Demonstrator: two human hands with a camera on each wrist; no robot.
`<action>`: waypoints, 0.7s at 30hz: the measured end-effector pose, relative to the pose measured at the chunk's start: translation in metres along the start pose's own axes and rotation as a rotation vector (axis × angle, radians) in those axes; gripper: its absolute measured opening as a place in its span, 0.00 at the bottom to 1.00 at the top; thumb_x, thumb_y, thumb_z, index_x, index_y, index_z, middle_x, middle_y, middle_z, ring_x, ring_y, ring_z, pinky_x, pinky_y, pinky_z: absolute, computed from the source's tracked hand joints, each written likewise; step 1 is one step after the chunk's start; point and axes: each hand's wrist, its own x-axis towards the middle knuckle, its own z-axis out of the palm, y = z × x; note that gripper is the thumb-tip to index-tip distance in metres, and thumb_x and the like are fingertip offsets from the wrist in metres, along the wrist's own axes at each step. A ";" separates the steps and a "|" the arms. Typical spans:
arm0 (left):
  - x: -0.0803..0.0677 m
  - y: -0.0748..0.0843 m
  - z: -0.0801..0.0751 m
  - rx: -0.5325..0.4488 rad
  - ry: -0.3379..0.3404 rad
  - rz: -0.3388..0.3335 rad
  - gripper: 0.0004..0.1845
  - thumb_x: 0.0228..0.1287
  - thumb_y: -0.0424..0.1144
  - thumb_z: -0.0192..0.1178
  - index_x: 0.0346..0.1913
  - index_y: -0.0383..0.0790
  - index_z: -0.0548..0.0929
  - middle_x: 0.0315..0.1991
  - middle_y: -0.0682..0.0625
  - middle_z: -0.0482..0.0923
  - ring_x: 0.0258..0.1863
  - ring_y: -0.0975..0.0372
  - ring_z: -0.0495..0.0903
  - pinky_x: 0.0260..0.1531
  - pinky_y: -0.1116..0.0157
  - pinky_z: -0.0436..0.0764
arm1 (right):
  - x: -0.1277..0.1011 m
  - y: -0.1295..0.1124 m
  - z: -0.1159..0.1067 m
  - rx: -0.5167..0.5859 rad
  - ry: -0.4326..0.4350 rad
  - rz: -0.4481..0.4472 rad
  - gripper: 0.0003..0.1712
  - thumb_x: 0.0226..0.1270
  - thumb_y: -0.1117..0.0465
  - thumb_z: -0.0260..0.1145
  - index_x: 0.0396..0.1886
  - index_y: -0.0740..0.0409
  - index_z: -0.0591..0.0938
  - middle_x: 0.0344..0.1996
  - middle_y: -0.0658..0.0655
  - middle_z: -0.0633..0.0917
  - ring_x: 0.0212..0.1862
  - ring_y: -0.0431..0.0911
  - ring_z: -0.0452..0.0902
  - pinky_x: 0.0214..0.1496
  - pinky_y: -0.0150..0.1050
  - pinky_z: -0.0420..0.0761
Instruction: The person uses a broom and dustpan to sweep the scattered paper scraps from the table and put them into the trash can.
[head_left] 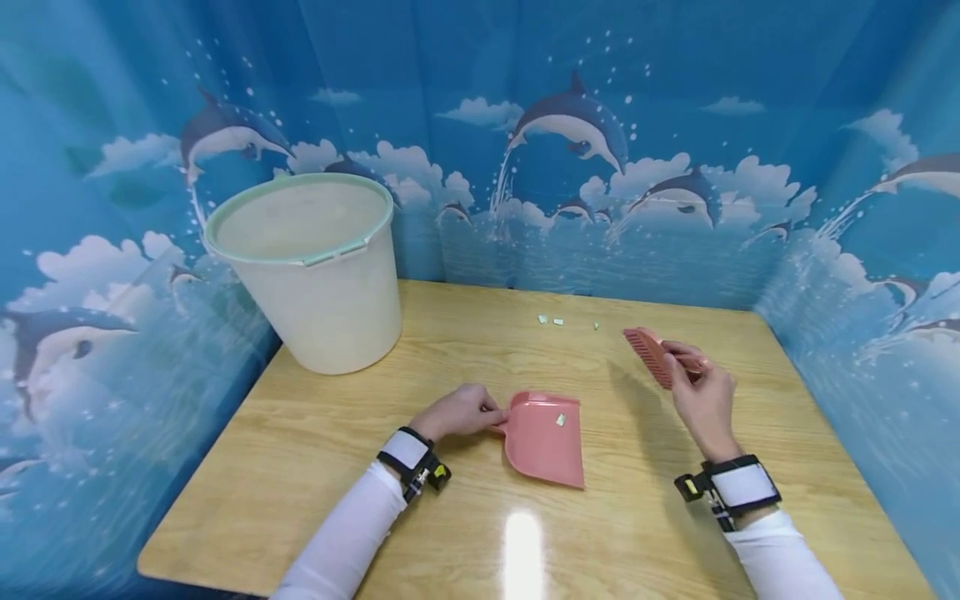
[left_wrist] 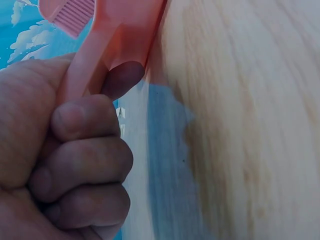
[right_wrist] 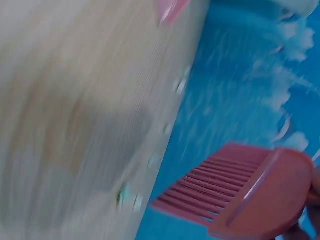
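My left hand (head_left: 467, 410) grips the handle of a pink dustpan (head_left: 543, 454), which lies on the table with its wide edge facing right. In the left wrist view, curled fingers (left_wrist: 92, 157) wrap round the handle (left_wrist: 87, 65). A small pale green scrap (head_left: 560, 420) rests in the pan. On the right, my right hand (head_left: 707, 404) holds a pink hand brush (head_left: 649, 354) by its handle, above the tabletop. The right wrist view shows the brush's bristles (right_wrist: 215, 185); most of that hand is out of frame. Several pale scraps (head_left: 558, 322) lie near the table's far edge.
A large white bucket (head_left: 330, 308) with a light green rim stands at the table's back left. Around the wooden table (head_left: 300, 467) hangs a blue curtain (head_left: 465, 67) printed with dolphins, close behind the far edge.
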 end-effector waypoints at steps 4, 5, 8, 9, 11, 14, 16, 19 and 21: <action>0.003 0.001 0.003 -0.002 -0.011 0.004 0.18 0.75 0.49 0.60 0.27 0.47 0.90 0.14 0.59 0.68 0.14 0.67 0.66 0.16 0.71 0.63 | 0.012 0.025 -0.017 -0.145 -0.020 -0.178 0.07 0.65 0.73 0.71 0.41 0.63 0.89 0.34 0.65 0.89 0.31 0.20 0.71 0.32 0.18 0.65; 0.003 0.001 0.005 -0.001 -0.014 0.011 0.18 0.75 0.49 0.60 0.28 0.48 0.90 0.14 0.59 0.69 0.14 0.68 0.66 0.16 0.71 0.63 | 0.012 0.031 -0.020 -0.182 -0.025 -0.209 0.08 0.63 0.74 0.71 0.40 0.62 0.89 0.33 0.64 0.89 0.30 0.24 0.71 0.32 0.21 0.65; 0.004 0.001 0.007 0.003 -0.014 0.038 0.17 0.75 0.49 0.59 0.29 0.48 0.90 0.14 0.59 0.69 0.14 0.69 0.66 0.16 0.72 0.64 | 0.011 0.048 -0.028 -0.280 -0.050 -0.264 0.09 0.60 0.76 0.72 0.39 0.61 0.89 0.29 0.62 0.88 0.28 0.39 0.72 0.31 0.33 0.64; 0.004 0.001 0.007 0.001 -0.014 0.044 0.18 0.75 0.49 0.59 0.29 0.47 0.90 0.14 0.59 0.68 0.14 0.69 0.66 0.16 0.72 0.64 | 0.010 0.052 -0.029 -0.303 -0.061 -0.271 0.10 0.60 0.76 0.72 0.38 0.61 0.89 0.27 0.62 0.87 0.27 0.44 0.73 0.32 0.36 0.65; 0.003 0.000 0.007 0.005 -0.017 0.045 0.19 0.75 0.49 0.59 0.28 0.46 0.90 0.13 0.60 0.68 0.14 0.69 0.66 0.16 0.71 0.64 | 0.008 0.061 -0.030 -0.337 -0.084 -0.271 0.12 0.59 0.78 0.71 0.38 0.61 0.88 0.26 0.63 0.86 0.28 0.52 0.76 0.32 0.42 0.67; 0.000 -0.002 0.005 0.007 -0.013 0.044 0.19 0.75 0.49 0.59 0.27 0.45 0.90 0.13 0.60 0.68 0.14 0.68 0.65 0.16 0.71 0.64 | 0.005 0.069 -0.029 -0.359 -0.118 -0.255 0.14 0.58 0.80 0.69 0.39 0.61 0.88 0.28 0.64 0.86 0.30 0.58 0.79 0.33 0.51 0.70; -0.001 -0.004 0.003 0.014 -0.006 0.056 0.19 0.75 0.48 0.60 0.26 0.46 0.89 0.14 0.59 0.68 0.14 0.68 0.65 0.16 0.71 0.64 | 0.004 0.071 -0.027 -0.357 -0.130 -0.234 0.14 0.59 0.80 0.67 0.39 0.61 0.88 0.30 0.65 0.87 0.32 0.60 0.80 0.34 0.53 0.72; -0.002 -0.005 0.001 0.019 0.006 0.077 0.19 0.75 0.48 0.60 0.26 0.46 0.89 0.14 0.59 0.69 0.14 0.68 0.66 0.16 0.71 0.65 | 0.005 0.070 -0.027 -0.356 -0.146 -0.223 0.11 0.60 0.78 0.69 0.38 0.61 0.88 0.33 0.64 0.89 0.35 0.60 0.83 0.37 0.47 0.73; -0.002 -0.004 0.000 0.021 0.006 0.076 0.19 0.75 0.48 0.60 0.25 0.46 0.89 0.14 0.59 0.69 0.14 0.68 0.66 0.16 0.71 0.65 | 0.006 0.068 -0.028 -0.358 -0.157 -0.211 0.09 0.61 0.76 0.71 0.37 0.61 0.88 0.34 0.63 0.89 0.35 0.59 0.84 0.37 0.39 0.72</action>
